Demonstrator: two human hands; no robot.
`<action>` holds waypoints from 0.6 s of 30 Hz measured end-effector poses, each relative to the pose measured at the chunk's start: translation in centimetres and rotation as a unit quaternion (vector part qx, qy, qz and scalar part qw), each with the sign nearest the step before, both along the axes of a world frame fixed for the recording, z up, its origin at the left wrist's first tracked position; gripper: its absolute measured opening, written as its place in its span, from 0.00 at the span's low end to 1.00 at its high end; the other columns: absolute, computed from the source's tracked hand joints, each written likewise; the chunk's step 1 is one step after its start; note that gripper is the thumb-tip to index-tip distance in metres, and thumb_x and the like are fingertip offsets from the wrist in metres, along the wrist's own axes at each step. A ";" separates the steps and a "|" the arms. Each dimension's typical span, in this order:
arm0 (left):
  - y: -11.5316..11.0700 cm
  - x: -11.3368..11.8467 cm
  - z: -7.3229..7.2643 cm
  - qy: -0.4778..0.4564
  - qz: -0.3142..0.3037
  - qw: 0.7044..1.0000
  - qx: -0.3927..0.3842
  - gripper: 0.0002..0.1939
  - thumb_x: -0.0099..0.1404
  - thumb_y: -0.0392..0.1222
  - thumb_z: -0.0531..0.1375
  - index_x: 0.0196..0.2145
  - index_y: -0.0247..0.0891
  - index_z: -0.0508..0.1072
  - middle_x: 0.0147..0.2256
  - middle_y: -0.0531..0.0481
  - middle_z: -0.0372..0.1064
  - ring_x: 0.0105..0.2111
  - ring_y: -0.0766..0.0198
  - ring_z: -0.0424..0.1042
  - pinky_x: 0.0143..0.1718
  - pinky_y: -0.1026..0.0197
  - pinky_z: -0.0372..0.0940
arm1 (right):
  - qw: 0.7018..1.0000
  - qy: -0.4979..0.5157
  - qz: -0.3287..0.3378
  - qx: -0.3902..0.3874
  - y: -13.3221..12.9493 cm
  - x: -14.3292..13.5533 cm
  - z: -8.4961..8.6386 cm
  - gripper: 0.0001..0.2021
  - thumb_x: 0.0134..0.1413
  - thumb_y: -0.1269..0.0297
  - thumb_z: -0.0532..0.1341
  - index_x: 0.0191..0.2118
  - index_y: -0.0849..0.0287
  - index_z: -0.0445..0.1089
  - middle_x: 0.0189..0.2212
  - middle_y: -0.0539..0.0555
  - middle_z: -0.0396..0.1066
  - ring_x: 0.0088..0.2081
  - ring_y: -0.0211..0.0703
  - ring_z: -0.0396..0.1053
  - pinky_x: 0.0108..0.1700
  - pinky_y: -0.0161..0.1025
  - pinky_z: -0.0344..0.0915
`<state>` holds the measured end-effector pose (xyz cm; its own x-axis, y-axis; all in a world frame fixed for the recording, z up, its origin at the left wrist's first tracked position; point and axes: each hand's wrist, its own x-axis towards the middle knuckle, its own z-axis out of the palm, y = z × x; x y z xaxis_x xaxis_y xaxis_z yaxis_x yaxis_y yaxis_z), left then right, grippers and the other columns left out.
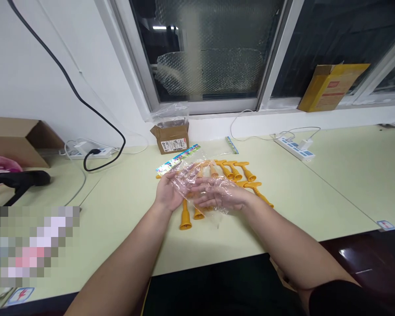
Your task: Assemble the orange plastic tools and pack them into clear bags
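A clear plastic bag with a colourful printed header strip lies crinkled between my two hands. My left hand grips the bag's left side. My right hand is stretched out with its fingers pointing left, under or inside the film; I cannot tell which. Beneath and around the hands lie several yellow plastic pieces, each with a T-shaped top and a flared cup end. One such yellow piece points toward me, and another yellow piece rests right of the hands. The film blurs the fingertips.
A small cardboard box stands against the wall behind the bag. Another flat bag with a printed strip lies to its right. Power strips with cables sit along the wall. At far left are a large carton and a black stand.
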<state>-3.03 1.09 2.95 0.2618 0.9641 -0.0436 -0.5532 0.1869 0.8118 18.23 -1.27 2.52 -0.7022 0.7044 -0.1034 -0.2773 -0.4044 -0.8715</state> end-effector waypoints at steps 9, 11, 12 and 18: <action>1.6 -2.5 -0.2 -0.061 0.122 0.991 -0.001 0.09 0.61 0.48 0.59 0.37 0.43 0.71 0.56 0.43 0.73 0.59 0.46 0.73 0.53 0.39 0.74 | 0.990 -0.018 -0.108 0.091 1.2 4.4 2.0 0.19 0.60 0.62 0.66 0.56 0.57 0.71 0.50 0.61 0.79 0.46 0.48 0.80 0.45 0.43 0.76; 1.8 -2.9 -0.1 -0.058 0.146 0.988 0.000 0.09 0.61 0.50 0.59 0.36 0.43 0.69 0.55 0.42 0.73 0.58 0.46 0.73 0.53 0.39 0.74 | 0.963 -0.074 -0.212 0.149 2.1 6.2 2.0 0.16 0.58 0.60 0.66 0.50 0.58 0.74 0.44 0.60 0.80 0.40 0.47 0.79 0.36 0.39 0.74; 1.9 -3.0 0.0 -0.059 0.155 0.986 -0.001 0.10 0.61 0.50 0.59 0.36 0.43 0.69 0.54 0.41 0.73 0.58 0.46 0.74 0.52 0.39 0.74 | 0.936 -0.120 -0.277 0.179 2.7 7.2 2.0 0.14 0.57 0.60 0.65 0.48 0.58 0.74 0.42 0.59 0.80 0.38 0.45 0.78 0.34 0.38 0.72; 2.0 -3.1 0.0 -0.102 0.173 0.979 -0.038 0.08 0.64 0.48 0.57 0.38 0.43 0.65 0.53 0.40 0.73 0.55 0.48 0.76 0.53 0.39 0.73 | 0.682 -0.581 -0.395 0.201 5.5 12.8 -0.5 0.20 0.49 0.54 0.69 0.46 0.57 0.74 0.45 0.60 0.78 0.39 0.48 0.75 0.40 0.43 0.69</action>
